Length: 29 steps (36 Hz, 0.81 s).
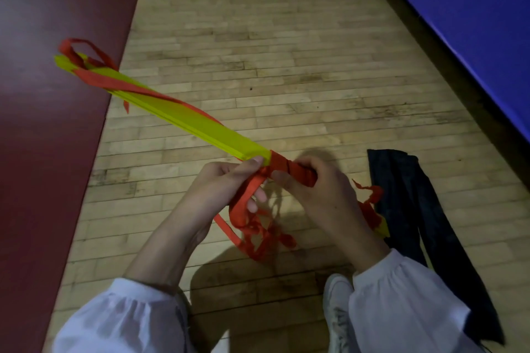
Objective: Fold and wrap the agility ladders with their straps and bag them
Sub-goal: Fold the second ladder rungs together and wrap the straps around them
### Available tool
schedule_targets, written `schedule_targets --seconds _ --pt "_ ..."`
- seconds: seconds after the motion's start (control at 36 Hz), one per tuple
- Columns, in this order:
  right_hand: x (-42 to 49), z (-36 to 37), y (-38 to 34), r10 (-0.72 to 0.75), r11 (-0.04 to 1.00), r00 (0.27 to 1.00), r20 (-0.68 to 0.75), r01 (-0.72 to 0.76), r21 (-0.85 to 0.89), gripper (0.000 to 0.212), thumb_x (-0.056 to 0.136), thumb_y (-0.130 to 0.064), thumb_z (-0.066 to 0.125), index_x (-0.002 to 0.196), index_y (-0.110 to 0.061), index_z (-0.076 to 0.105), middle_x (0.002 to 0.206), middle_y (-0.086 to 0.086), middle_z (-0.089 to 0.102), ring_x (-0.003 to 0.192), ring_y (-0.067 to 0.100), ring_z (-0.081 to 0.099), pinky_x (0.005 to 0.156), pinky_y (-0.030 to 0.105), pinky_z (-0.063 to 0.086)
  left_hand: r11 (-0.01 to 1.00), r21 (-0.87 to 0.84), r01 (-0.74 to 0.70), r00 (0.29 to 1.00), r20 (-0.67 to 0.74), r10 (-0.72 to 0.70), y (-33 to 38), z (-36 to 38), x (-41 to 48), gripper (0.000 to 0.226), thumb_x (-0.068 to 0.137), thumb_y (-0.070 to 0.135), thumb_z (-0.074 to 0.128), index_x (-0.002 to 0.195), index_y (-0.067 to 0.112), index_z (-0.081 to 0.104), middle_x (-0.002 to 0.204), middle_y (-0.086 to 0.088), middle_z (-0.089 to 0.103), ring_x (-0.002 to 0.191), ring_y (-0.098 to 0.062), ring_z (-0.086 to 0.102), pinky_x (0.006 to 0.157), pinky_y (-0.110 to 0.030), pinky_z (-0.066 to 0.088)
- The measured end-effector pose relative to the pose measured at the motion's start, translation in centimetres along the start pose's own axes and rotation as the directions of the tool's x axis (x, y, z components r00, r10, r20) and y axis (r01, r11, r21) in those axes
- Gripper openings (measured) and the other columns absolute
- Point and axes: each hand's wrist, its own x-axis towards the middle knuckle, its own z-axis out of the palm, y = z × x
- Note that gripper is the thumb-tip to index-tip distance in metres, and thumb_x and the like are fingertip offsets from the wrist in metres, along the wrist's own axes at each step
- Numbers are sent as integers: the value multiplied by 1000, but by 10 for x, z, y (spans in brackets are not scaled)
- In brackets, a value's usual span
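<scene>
Above the wood floor (286, 66), my right hand (309, 189) grips the wrapped end of the yellow ladder (183, 120), hiding part of it. My left hand (226, 180) pinches the loose red strap (243, 209). Beside me lies the black bag (415, 209), partly behind my sleeve (401, 304).

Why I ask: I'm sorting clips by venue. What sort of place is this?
Most likely a gym or sports hall: a strip-wood floor with a dark red painted zone, a blue panel at its edge, perhaps padding, and a yellow agility ladder being wrapped in its red strap.
</scene>
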Motion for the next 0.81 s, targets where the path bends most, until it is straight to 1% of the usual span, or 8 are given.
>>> schedule_targets --seconds 0.14,0.22,0.33,0.39,0.5,0.58,0.69,0.81 --pt "-1 0 -2 14 1000 999 42 -15 27 73 55 -85 48 103 -30 60 97 -13 62 91 7 58 77 33 49 1000 12 6 999 -37 -6 -2 2 0 51 94 40 53 73 -3 71 58 -17 64 45 -19 52 49 -24 46" --pt "1 -1 2 38 997 995 95 -44 69 59 63 -78 62 101 -32 60 95 -15 62 89 5 59 76 31 50 1000 14 3 999 -44 -2 -3 3 0 45 96 35 53 75 -2 71 57 -15 64 40 -15 52 43 -22 45" --pt "1 -3 0 81 972 988 135 -108 206 60 70 -82 48 95 -30 65 79 -16 63 76 -4 60 67 22 43 999 48 -8 1000 -27 9 -4 2 0 47 96 32 53 73 -5 72 65 -28 65 46 -24 52 47 -24 44" --pt "2 -3 0 112 962 983 147 -144 233 50 77 -72 50 91 -28 69 77 -15 66 73 -6 61 68 21 44 997 70 -18 1000 -3 18 -4 2 -1 50 97 32 52 69 -5 72 58 -25 64 48 -25 52 50 -25 45" --pt "6 -1 3 134 950 976 173 -176 258 34 82 -53 67 99 -25 73 89 -9 73 86 5 67 86 36 55 995 99 -12 999 36 9 -3 2 -3 52 97 32 51 64 -2 71 47 -13 61 45 -20 55 51 -20 47" --pt "7 -3 3 166 939 975 150 -203 277 39 79 -47 71 107 -21 72 90 -11 70 85 4 66 78 26 53 997 75 22 998 55 -26 -2 4 -4 50 98 30 50 68 -4 70 49 -12 63 43 -16 56 50 -19 49" --pt "8 -2 4 194 925 976 104 -217 311 45 76 -44 76 111 -15 71 90 -7 71 81 6 66 68 20 48 997 48 61 995 71 -64 -1 4 -4 49 96 36 52 75 -5 71 67 -27 67 45 -18 57 45 -19 46" --pt "8 -2 4 197 928 979 46 -202 314 45 76 -42 78 110 -13 70 91 -4 71 82 8 66 65 20 47 992 1 123 988 92 -123 1 3 -4 49 93 42 53 90 -4 69 68 -18 68 46 -19 57 53 -25 48"
